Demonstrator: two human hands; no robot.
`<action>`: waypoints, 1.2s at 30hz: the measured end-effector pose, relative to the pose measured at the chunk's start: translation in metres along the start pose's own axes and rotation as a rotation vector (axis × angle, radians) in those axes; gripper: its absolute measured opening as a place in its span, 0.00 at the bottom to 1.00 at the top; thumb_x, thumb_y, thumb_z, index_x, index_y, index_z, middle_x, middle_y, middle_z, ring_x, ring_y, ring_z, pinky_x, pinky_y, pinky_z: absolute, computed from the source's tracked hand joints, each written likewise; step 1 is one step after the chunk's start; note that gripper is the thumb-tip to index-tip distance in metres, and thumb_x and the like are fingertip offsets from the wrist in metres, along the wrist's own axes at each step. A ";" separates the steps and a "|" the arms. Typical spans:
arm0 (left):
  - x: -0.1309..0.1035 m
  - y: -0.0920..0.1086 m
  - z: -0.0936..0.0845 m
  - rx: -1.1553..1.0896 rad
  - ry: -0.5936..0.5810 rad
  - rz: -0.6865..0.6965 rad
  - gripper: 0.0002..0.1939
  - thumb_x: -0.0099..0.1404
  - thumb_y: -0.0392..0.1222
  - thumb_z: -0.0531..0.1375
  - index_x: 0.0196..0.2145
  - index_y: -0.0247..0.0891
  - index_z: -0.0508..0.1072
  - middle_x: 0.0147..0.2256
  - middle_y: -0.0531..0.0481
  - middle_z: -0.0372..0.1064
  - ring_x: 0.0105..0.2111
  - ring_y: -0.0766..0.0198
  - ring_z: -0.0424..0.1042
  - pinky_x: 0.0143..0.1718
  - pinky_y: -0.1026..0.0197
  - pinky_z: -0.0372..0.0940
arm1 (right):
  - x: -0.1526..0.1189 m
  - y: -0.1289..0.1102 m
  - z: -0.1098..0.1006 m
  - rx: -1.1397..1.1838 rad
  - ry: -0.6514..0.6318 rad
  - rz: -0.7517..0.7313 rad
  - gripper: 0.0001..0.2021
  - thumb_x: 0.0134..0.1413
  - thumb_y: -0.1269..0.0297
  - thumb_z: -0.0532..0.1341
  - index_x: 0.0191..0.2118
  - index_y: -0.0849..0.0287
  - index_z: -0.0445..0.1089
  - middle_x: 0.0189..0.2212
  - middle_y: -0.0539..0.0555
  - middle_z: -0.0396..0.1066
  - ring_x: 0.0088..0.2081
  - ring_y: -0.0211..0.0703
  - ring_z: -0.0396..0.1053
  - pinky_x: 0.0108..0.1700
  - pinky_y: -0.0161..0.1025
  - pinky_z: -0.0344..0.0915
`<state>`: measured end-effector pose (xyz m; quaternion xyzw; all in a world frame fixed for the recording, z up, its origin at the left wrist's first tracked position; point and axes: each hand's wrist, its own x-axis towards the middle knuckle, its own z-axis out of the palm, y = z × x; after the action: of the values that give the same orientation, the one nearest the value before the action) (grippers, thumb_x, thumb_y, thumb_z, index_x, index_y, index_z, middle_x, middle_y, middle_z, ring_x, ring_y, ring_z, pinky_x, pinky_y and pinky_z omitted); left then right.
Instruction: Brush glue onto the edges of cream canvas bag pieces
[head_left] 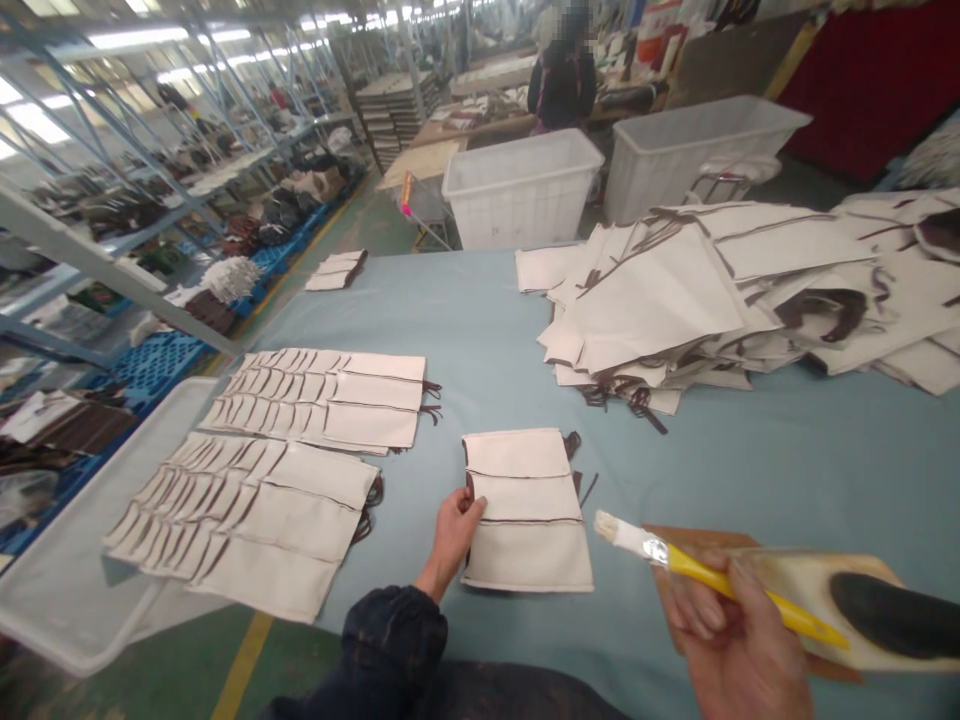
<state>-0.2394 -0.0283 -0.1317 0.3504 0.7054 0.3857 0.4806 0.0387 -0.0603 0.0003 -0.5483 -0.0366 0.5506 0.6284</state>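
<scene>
A cream panel [525, 500] with dark brown edging and two dark cross seams lies flat before me on the blue-green tabletop. My left hand [454, 530] pinches its left edge, thumb on top and fingers partly hidden. Dark cords stick out from the panel's right side. In my right hand [739, 630] is a yellow-handled paintbrush [705, 568], its pale bristles pointing left toward the panel but apart from it. Beneath and beside that hand are a brown sheet [675, 600] and a pale yellowish object with a black oblong part [885, 612].
Two overlapping rows of similar panels [382, 400] [292, 520] lie at left; a small stack [337, 270] sits at the far left corner. A large heap of cream pieces [660, 290] fills the right back. White bins [525, 190] stand beyond the table, with a person [562, 85] behind.
</scene>
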 end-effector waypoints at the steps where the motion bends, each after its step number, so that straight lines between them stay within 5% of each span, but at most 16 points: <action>1: -0.004 0.004 0.002 -0.030 -0.018 0.011 0.18 0.58 0.57 0.67 0.31 0.38 0.73 0.29 0.50 0.75 0.31 0.59 0.73 0.37 0.60 0.67 | 0.000 0.001 0.000 -0.005 -0.003 0.003 0.20 0.45 0.48 0.76 0.33 0.55 0.69 0.15 0.39 0.51 0.18 0.31 0.49 0.22 0.29 0.57; 6: -0.023 0.021 0.003 -0.175 -0.148 0.007 0.11 0.57 0.46 0.64 0.36 0.39 0.76 0.34 0.48 0.79 0.38 0.54 0.77 0.45 0.56 0.70 | -0.006 0.006 0.003 -0.054 -0.045 -0.010 0.22 0.48 0.45 0.75 0.33 0.55 0.68 0.16 0.39 0.52 0.19 0.32 0.50 0.23 0.31 0.57; 9: -0.035 0.023 -0.003 -0.254 -0.245 -0.013 0.19 0.54 0.40 0.62 0.46 0.40 0.78 0.39 0.46 0.82 0.43 0.50 0.79 0.49 0.51 0.72 | -0.011 0.012 0.004 -0.099 -0.089 -0.054 0.23 0.48 0.43 0.75 0.33 0.56 0.69 0.16 0.39 0.52 0.19 0.32 0.50 0.23 0.31 0.55; 16: -0.036 -0.008 -0.027 -0.323 -0.287 -0.048 0.25 0.46 0.30 0.61 0.44 0.38 0.80 0.44 0.44 0.83 0.48 0.49 0.79 0.55 0.51 0.72 | -0.026 0.029 0.010 -0.140 -0.082 -0.085 0.22 0.48 0.43 0.74 0.34 0.55 0.68 0.16 0.38 0.50 0.19 0.32 0.49 0.22 0.32 0.54; 21: -0.001 -0.030 -0.030 -0.395 -0.185 -0.120 0.16 0.52 0.36 0.64 0.41 0.35 0.78 0.41 0.43 0.83 0.43 0.52 0.79 0.49 0.55 0.72 | -0.037 0.044 0.016 -0.172 -0.115 -0.116 0.24 0.50 0.41 0.73 0.34 0.55 0.68 0.16 0.39 0.51 0.19 0.33 0.50 0.22 0.32 0.55; 27: 0.039 -0.036 -0.018 -0.512 -0.217 -0.183 0.18 0.52 0.41 0.65 0.41 0.34 0.77 0.38 0.40 0.83 0.38 0.53 0.81 0.43 0.56 0.73 | -0.047 0.053 0.019 -0.162 -0.070 -0.122 0.25 0.48 0.40 0.74 0.34 0.56 0.70 0.16 0.39 0.51 0.18 0.32 0.51 0.22 0.31 0.57; 32: 0.052 -0.021 -0.017 -0.454 -0.217 -0.118 0.19 0.55 0.47 0.68 0.43 0.34 0.78 0.41 0.40 0.83 0.43 0.51 0.80 0.50 0.52 0.72 | -0.044 0.051 0.013 -0.144 -0.045 -0.115 0.27 0.44 0.38 0.75 0.33 0.56 0.70 0.16 0.39 0.53 0.19 0.31 0.51 0.22 0.29 0.58; 36: 0.036 0.010 -0.012 -0.331 -0.206 0.028 0.19 0.59 0.50 0.67 0.44 0.35 0.79 0.43 0.42 0.83 0.46 0.50 0.78 0.55 0.52 0.69 | -0.034 0.043 0.008 -0.152 -0.066 -0.132 0.25 0.47 0.39 0.74 0.34 0.56 0.71 0.16 0.39 0.52 0.19 0.31 0.51 0.22 0.30 0.58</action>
<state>-0.2598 0.0054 -0.1345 0.3140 0.5743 0.4652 0.5959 -0.0085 -0.0891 -0.0089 -0.5724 -0.1349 0.5215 0.6182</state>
